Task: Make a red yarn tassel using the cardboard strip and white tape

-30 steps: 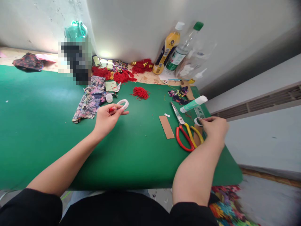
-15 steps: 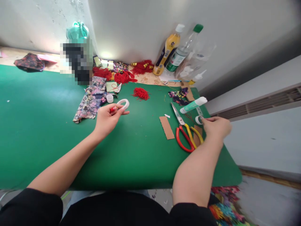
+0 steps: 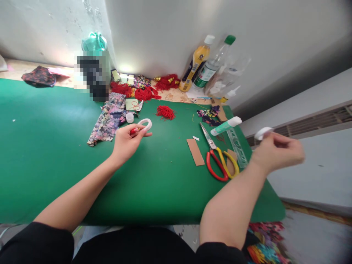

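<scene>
My left hand (image 3: 125, 140) is closed over the green table, its thumb and fingers pinching a white tape roll (image 3: 148, 124). A small red thing (image 3: 134, 130) also shows between the fingers, too covered to name. Off the table's right edge my right hand (image 3: 277, 150) is raised, its fingers pinching a small white ring (image 3: 262, 133) that looks like another tape roll and is slightly blurred. Below and left of that hand lie scissors (image 3: 216, 150) with red and yellow handles, and a clear template ruler (image 3: 237, 148).
A glue stick (image 3: 226, 125) and a cardboard strip (image 3: 195, 152) lie near the scissors. Red tassel threads (image 3: 165, 112) sit mid-table. Floral cloth (image 3: 107, 119) and a white cap (image 3: 129, 117) are at left. Bottles (image 3: 195, 64) stand by the wall.
My right hand has lifted the small white ring up and to the right, from above the ruler to beyond the table edge. My left hand has barely moved.
</scene>
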A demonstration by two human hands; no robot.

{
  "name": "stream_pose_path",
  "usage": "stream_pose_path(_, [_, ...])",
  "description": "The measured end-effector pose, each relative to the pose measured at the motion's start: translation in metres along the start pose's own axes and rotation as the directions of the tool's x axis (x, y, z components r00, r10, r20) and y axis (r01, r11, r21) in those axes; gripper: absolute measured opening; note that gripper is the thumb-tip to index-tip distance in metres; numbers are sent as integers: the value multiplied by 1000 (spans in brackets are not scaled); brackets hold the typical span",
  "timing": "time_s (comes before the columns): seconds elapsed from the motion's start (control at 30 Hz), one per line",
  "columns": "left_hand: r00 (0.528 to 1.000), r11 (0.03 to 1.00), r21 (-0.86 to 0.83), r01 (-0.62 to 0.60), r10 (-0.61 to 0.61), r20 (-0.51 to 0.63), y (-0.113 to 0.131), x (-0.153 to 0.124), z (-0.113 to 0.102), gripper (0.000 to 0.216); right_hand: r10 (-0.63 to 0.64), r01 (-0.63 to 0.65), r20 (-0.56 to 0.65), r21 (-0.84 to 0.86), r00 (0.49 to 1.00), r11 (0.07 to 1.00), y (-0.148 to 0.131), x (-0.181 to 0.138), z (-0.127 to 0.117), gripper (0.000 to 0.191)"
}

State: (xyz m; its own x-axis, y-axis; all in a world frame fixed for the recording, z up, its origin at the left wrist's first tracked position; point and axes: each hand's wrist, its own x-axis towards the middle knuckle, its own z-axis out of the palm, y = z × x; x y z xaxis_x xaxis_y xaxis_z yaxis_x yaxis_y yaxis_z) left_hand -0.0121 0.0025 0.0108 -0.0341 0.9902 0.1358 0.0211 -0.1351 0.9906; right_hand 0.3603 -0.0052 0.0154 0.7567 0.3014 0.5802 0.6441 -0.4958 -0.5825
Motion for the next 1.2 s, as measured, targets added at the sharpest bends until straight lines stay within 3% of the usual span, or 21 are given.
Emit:
stream_pose_path(0.07, [1000, 1000, 2, 1, -1, 4, 0, 0, 0, 33, -35, 90, -193, 288, 981, 953, -9, -5, -1, 24])
stream_pose_path(0.13, [1000, 1000, 4, 0, 0, 2, 0, 0, 0, 32, -120, 238, -265, 479, 957, 845, -19, -14, -1, 21])
stream_pose_path(0.23, [1000, 1000, -2, 7, -7, 0, 0, 0, 0, 30, -250, 357, -268, 515, 930, 779, -33, -29, -2, 17])
stream_pose_path(0.37, [999, 999, -21, 36, -36, -1, 2, 0, 0, 25, -388, 395, -107, 424, 915, 815, -48, -46, 2, 17])
stream_pose_path(0.43, [999, 999, -26, 38, -38, -2, 2, -1, 0, 23, -418, 376, 53, 349, 907, 858, -54, -53, 8, 18])
stream_pose_path(0.53, [1000, 999, -28, 17, -17, 6, 2, -2, 0, 20, -368, 301, 307, 245, 878, 922, -61, -63, 17, 10])
stream_pose_path(0.63, [1000, 1000, -3, -5, 5, 15, 1, -3, 0, 18, -392, 340, 459, 195, 797, 920, -64, -69, 26, 23])
stream_pose_path(0.77, [1000, 1000, 25, -13, 12, 16, 1, -3, 0, 15, -402, 486, 618, 38, 675, 873, -61, -73, 36, 10])
stream_pose_path(0.93, [999, 997, 60, -39, 38, 27, 2, -3, -1, 15, -384, 551, 678, -37, 627, 834, -58, -77, 44, 20])
stream_pose_path(1.2, [1000, 999, 42, -26, 25, 19, 6, -2, -1, 16, -397, 487, 623, 30, 674, 873, -49, -74, 49, 26])
